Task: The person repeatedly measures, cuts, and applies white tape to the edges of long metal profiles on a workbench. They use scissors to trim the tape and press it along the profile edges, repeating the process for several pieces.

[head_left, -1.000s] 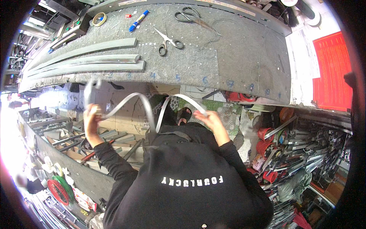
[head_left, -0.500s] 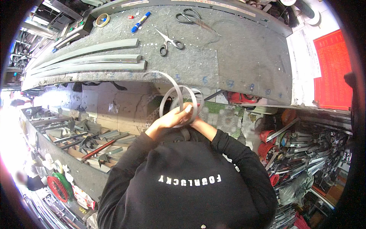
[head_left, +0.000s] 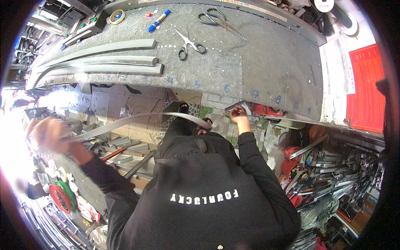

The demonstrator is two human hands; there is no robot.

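A long, thin, flexible grey strip (head_left: 129, 118) arches in front of me above the floor. One end comes out of my left hand (head_left: 52, 135), stretched far to the left and smeared by motion, its fingers closed round the strip. Toward the right the strip dips near my feet, then a pale blurred stretch curves up to my right hand (head_left: 239, 114). That hand's fingers are curled in a pinch just off the bench's near edge, seemingly on the strip, though the exact grip is hard to see.
The carpet-topped bench (head_left: 279, 54) holds grey profiles (head_left: 104, 61), small scissors (head_left: 190, 43), larger scissors (head_left: 214, 17), a blue marker (head_left: 159, 21) and a tape roll (head_left: 117, 16). Offcuts (head_left: 125, 152) fill a trough on the left. Metal pieces (head_left: 337, 171) crowd the right, beside red baskets (head_left: 290, 166).
The coiled strip between my hands has been drawn out into a long arc. My left hand has swung far left; my right hand has moved a little right and up.
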